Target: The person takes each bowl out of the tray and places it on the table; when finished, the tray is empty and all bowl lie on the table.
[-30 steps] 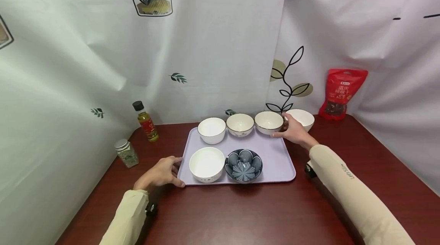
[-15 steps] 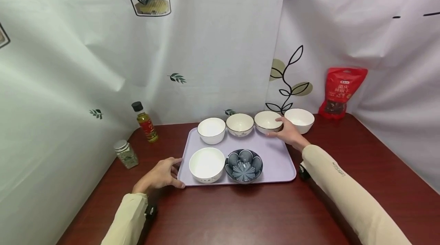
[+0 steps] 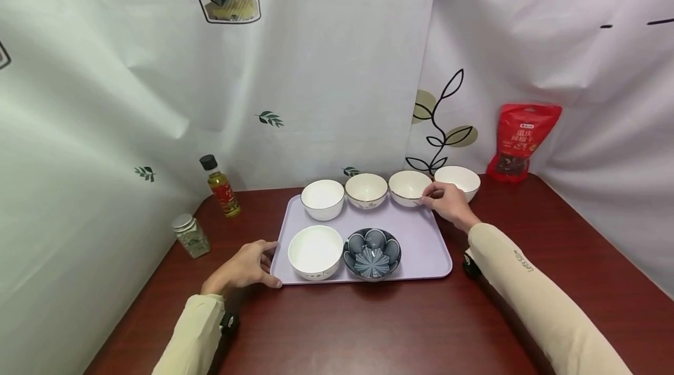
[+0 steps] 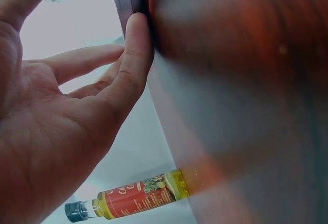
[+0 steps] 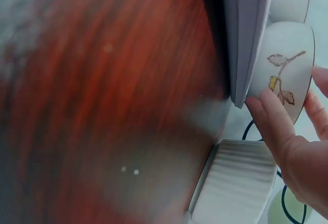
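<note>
A pale lilac tray point(image 3: 416, 249) lies on the table with five bowls on it. Along its back stand a white bowl point(image 3: 323, 199), a cream bowl point(image 3: 367, 191) and a floral bowl point(image 3: 408, 189); in front are a wide white bowl point(image 3: 316, 252) and a dark blue patterned bowl point(image 3: 371, 253). My left hand point(image 3: 247, 267) rests at the tray's front left corner, fingers extended, thumb at the front edge. At the floral bowl's right side is my right hand point(image 3: 447, 204); in the right wrist view, its fingertips point(image 5: 271, 98) lie against the bowl's painted wall.
Beyond the tray's back right corner stands a white bowl point(image 3: 460, 179), ribbed outside. A red pouch point(image 3: 518, 144) leans on the wall at right. An oil bottle point(image 3: 223, 191) and a spice jar point(image 3: 191, 237) stand at left. Cloth point(image 3: 337, 71) hangs behind.
My right hand first shifted left over the floral bowl, then drew back to its right side, with thumb and fingers closer together. The left hand and the bowls stay put.
</note>
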Available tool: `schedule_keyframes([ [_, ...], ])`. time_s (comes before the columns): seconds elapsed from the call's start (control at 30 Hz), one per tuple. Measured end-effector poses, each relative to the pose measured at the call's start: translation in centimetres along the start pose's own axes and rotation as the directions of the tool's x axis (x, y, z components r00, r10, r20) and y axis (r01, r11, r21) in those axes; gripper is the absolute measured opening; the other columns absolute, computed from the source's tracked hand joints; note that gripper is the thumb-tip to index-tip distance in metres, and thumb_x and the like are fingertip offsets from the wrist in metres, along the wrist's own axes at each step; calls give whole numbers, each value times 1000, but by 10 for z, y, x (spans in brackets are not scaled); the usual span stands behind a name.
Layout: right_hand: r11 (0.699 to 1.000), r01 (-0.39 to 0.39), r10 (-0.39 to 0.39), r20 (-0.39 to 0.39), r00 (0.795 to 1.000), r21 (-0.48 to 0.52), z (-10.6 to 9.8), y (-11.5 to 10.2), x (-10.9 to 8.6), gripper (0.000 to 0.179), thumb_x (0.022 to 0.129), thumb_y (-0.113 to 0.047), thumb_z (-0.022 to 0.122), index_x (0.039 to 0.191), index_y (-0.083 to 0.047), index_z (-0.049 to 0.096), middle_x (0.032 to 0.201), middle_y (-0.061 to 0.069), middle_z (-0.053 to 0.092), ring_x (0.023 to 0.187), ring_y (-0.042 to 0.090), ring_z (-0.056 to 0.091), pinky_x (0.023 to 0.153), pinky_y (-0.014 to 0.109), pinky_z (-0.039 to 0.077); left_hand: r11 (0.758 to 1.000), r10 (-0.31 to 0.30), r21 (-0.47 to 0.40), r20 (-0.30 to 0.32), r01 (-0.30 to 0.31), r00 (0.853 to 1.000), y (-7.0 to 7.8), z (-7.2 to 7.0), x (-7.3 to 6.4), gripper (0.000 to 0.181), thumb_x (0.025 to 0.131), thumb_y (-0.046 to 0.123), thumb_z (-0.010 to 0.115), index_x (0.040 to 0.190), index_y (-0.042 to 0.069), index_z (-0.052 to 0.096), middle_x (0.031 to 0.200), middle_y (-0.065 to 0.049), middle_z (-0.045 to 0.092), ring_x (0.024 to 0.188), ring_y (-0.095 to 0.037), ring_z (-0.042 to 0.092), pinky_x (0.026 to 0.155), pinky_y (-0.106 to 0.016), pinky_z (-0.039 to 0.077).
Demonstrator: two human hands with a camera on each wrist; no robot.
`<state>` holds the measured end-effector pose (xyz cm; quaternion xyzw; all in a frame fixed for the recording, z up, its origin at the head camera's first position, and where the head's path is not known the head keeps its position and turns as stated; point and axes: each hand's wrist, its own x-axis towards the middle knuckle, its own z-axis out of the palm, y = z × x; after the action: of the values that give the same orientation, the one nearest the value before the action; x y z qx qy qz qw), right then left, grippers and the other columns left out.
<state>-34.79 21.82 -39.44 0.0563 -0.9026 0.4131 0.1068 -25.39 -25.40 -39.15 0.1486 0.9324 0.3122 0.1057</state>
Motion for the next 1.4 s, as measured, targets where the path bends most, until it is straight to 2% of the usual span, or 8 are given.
schedule_keyframes([
  [0.2,1000,-15,14,-34,999,-13,-1,1,1,15,90,-20,70,87,-5,70,85,9,76,74,10,62,66,20,48,1000,2,-6,3,-2,1000,1,1,0,97,63,12,94,142,-15,44,111,-22,66,88,-21,69,76,-34,60],
  [0.33,994,-65,65,-3,998,84,0,0,0,13,88,-11,70,89,0,65,78,6,70,67,10,65,62,23,57,1000,5,-2,6,-5,1000,2,1,0,97,63,12,94,141,-16,44,111,-22,65,88,-21,68,76,-35,60],
  [0.43,976,-110,98,71,993,186,-1,-2,-2,22,88,-1,66,109,5,62,92,12,64,69,12,67,65,31,63,1000,-3,5,1,3,1000,2,2,0,98,62,13,94,141,-15,45,111,-21,65,88,-21,68,76,-35,60],
  [0.6,952,-187,138,206,969,242,-5,-7,-3,45,90,3,55,135,6,53,116,26,53,73,14,66,73,37,64,1000,22,0,-7,-22,1000,0,1,0,97,62,12,94,141,-15,45,112,-23,63,87,-21,69,74,-33,60],
  [0.8,928,-242,162,278,947,284,-8,-8,-4,51,92,4,52,143,8,46,122,28,48,75,15,65,76,36,63,1000,26,13,-7,-26,1000,1,0,-1,97,62,13,94,141,-15,46,112,-22,63,87,-21,69,74,-34,60],
  [0.93,896,-269,159,310,937,354,-9,-4,-6,56,93,3,54,148,7,41,137,31,42,78,11,66,79,36,63,1000,18,11,-3,-18,1000,1,2,-1,97,62,13,94,141,-15,45,111,-22,64,87,-21,69,74,-34,60],
  [1.1,843,-287,118,364,924,455,-15,5,-9,61,95,2,55,152,6,35,154,31,29,86,9,66,83,38,62,1000,17,3,-1,-17,1000,-1,3,0,97,62,12,94,141,-15,45,112,-22,63,87,-21,69,75,-34,60],
  [1.4,800,-287,44,426,904,527,-29,21,-15,62,97,2,52,155,5,29,163,26,16,93,7,67,86,41,61,1000,25,-15,0,-25,1000,-1,1,-1,97,62,10,94,141,-16,45,113,-23,63,87,-21,69,75,-34,61],
])
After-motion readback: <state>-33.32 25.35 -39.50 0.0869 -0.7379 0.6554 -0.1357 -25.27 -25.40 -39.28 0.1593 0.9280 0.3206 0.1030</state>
